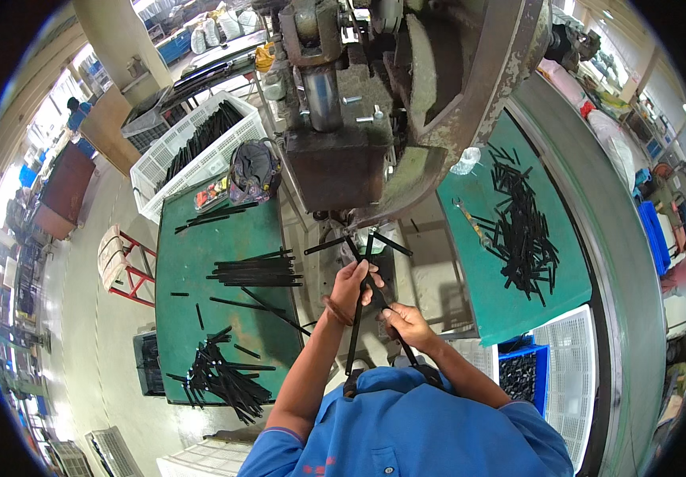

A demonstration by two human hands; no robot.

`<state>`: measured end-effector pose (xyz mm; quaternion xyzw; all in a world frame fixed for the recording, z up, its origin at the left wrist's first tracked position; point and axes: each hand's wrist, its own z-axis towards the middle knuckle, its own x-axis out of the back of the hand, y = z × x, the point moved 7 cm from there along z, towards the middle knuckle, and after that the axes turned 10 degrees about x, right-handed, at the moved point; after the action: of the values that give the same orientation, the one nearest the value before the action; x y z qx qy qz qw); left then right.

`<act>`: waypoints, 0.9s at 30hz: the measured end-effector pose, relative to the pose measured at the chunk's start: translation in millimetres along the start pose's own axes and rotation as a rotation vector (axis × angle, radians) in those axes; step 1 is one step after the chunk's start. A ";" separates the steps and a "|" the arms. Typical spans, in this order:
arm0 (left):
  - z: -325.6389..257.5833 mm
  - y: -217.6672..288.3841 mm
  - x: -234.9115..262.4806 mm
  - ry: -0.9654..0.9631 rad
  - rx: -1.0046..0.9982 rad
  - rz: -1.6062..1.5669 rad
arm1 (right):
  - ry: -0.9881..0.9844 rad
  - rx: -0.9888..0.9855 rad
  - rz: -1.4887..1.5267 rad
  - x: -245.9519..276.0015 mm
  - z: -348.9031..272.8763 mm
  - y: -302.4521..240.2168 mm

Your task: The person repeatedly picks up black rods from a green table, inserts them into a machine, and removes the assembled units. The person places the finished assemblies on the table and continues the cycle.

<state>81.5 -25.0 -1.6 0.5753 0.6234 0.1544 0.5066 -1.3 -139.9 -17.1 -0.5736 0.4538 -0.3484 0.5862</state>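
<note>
A crowded workshop spreads out around a heavy, worn press machine (374, 95) that stands between two green-topped tables. On the left green table (192, 254) lie a neat bundle of black rods (257, 269) in the middle and a looser heap of black rods (220, 378) near its front edge, with a few single ones scattered between. A dark bag (252, 168) sits at the table's far end, just beside a white slatted crate (200, 143) that is filled with more black strips. The right green table (517, 262) carries a spread pile of short black pieces (521, 226). Below it stands a blue bin (524, 372) with dark parts inside.

In front of the press, the person in a blue shirt holds a pair of long black rods (371, 294) that cross one another, their upper ends fanning out under the machine. The left hand (352, 286) is clenched around the rods higher up, near the crossing. The right hand (406, 319) grips a rod lower down, close to the body.
</note>
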 end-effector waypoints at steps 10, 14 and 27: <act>-25.8 -22.8 2.5 -0.166 0.027 -0.014 | 0.155 0.055 0.066 -18.2 -4.7 15.7; -28.8 -21.4 5.0 -0.195 0.039 -0.065 | 0.164 0.036 0.116 -24.1 -4.1 12.2; -32.0 -17.1 0.5 -0.145 0.079 -0.046 | 0.174 0.057 0.195 -30.3 -5.6 -0.1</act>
<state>46.1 -17.1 -1.0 0.5899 0.6036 0.0758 0.5310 -17.0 -113.8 -12.6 -0.4776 0.5464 -0.3510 0.5918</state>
